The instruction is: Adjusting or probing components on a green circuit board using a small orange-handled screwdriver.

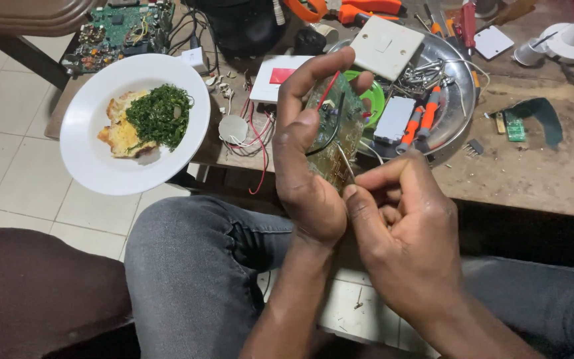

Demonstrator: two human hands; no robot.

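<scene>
My left hand (303, 159) grips a small circuit board (337, 133) upright above my lap, fingers curled over its top edge. Red and black wires run across the board. My right hand (400, 226) is just below and to the right, with thumb and forefinger pinched on a thin metal wire or lead (347, 169) at the board's lower edge. Both hands hover in front of the wooden workbench (533, 173).
A white plate (88, 153) with greens and a fried piece sits at the left. A round metal tray (456, 106) holds screwdrivers, a white switch plate and a grey box. A green circuit board (117, 30) lies at the back left. Loose wires hang off the bench edge.
</scene>
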